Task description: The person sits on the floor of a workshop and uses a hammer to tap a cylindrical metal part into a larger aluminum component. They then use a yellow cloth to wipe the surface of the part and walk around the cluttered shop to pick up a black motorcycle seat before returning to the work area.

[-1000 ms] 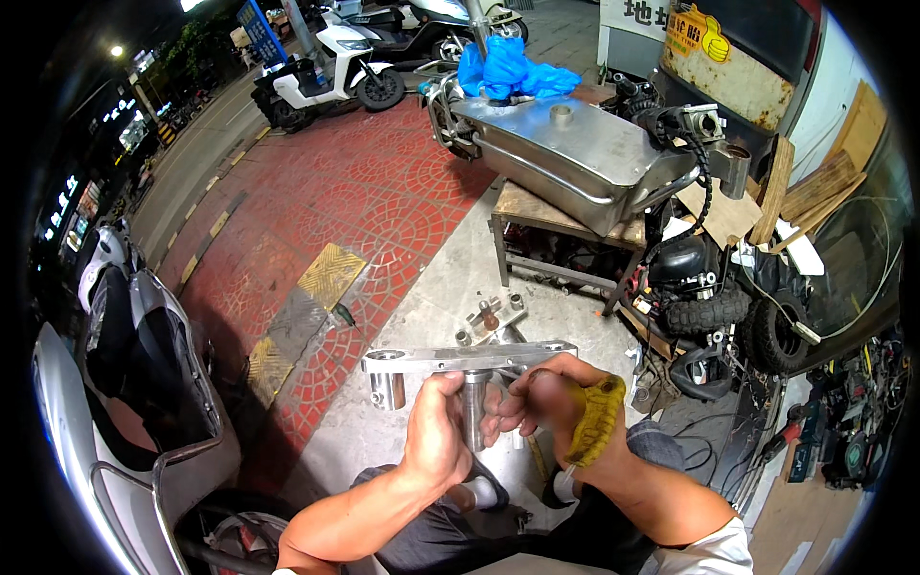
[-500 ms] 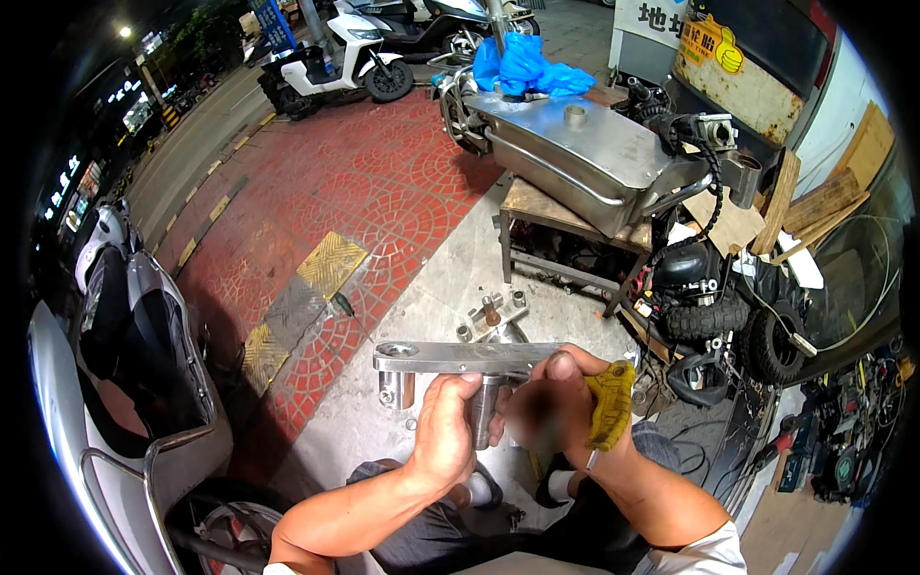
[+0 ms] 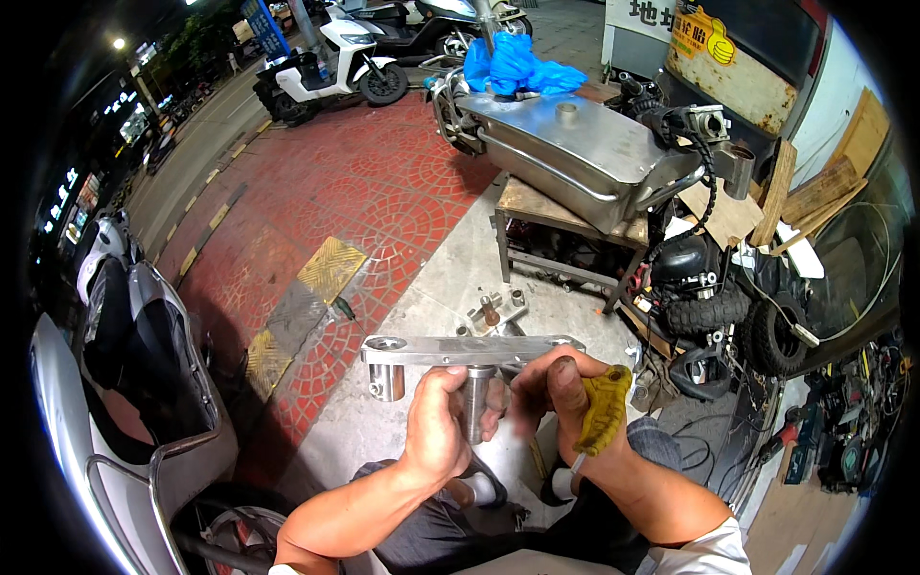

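Observation:
I see my left hand (image 3: 436,426) wrapped round a steel tube (image 3: 476,407), held upright under a long flat aluminium bar (image 3: 450,352). The bar has holes at both ends and a shorter steel cylinder (image 3: 386,386) hangs below its left end. My right hand (image 3: 565,402) is closed at the right of the tube, holding a hex wrench with a yellow handle (image 3: 604,412), its shaft pointing down past the wrist. The right fingers are partly smeared, so what their tips touch cannot be made out.
More metal fittings (image 3: 489,309) and a screwdriver (image 3: 345,309) lie on the ground. A steel tank (image 3: 585,153) rests on a metal stand (image 3: 570,254). A parked scooter (image 3: 134,402) is at left; tyres (image 3: 771,331), wood boards (image 3: 815,196) and tools crowd the right.
My right fingers have moved, with fingertips more raised, and the yellow handle has shifted slightly. The aluminium bar has tilted and moved a little. My left hand keeps its grip on the tube.

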Available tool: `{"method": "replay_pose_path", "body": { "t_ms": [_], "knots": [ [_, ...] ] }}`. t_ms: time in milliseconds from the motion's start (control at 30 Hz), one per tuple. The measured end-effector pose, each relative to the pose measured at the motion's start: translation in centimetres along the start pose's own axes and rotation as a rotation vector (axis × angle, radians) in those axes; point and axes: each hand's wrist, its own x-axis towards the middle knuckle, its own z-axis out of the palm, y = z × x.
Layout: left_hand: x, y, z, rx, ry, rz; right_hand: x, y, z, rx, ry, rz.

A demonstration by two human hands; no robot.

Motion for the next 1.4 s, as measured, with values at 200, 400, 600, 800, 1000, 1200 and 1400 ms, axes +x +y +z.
{"method": "replay_pose_path", "body": {
  "t_ms": [200, 400, 600, 800, 1000, 1200, 1400],
  "knots": [
    [0.1, 0.1, -0.5, 0.106, -0.051, 0.027, 0.3, -0.3, 0.0, -0.005, -0.008, 0.069],
    [0.0, -0.1, -0.1, 0.094, 0.075, 0.050, 0.3, -1.2, 0.1, -0.031, 0.026, 0.182],
    [0.3, 0.8, -0.1, 0.103, -0.026, 0.120, 0.2, -0.5, 0.1, 0.004, -0.037, 0.060],
    [0.2, 1.7, -0.4, 0.133, -0.009, 0.137, -0.1, 0.4, 0.2, 0.085, -0.024, -0.053],
    [0.1, 1.4, -0.2, 0.061, 0.080, 0.140, -0.1, 0.5, 0.5, 0.142, -0.050, 0.042],
    [0.2, 1.1, -0.6, 0.104, 0.057, 0.149, 0.1, 0.4, 0.7, 0.094, -0.062, 0.003],
    [0.3, 1.4, -0.8, 0.156, -0.031, 0.132, 0.6, -0.2, 0.0, -0.002, -0.115, 0.058]
  ]
}}
